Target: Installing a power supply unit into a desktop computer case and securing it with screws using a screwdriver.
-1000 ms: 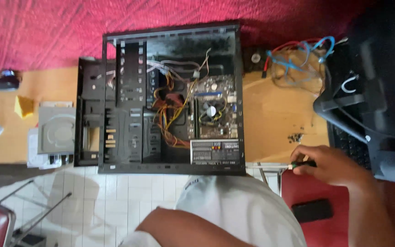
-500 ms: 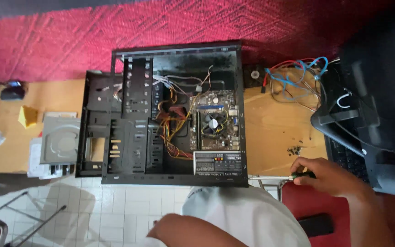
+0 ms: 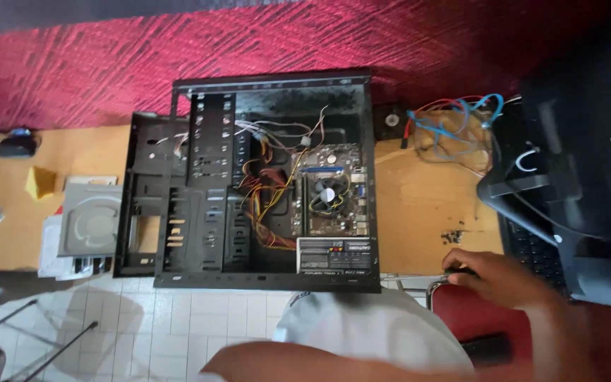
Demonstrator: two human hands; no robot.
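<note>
Wooden desk [image 3: 426, 205], one open computer case [image 3: 263, 184] (lying flat), one right hand [image 3: 496, 276] at desk edge

Person's body, seen from above: right hand [image 3: 498, 277] bare, no ring/watch/glove visible, forearm bare w/ no sleeve showing, left arm a bare blurred band along frame bottom, hand not visible, and torso in a plain light grey/white garment [image 3: 373, 329], no print.

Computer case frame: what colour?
Black, seen clearly in the head view: computer case lying open on the wooden table.
</note>
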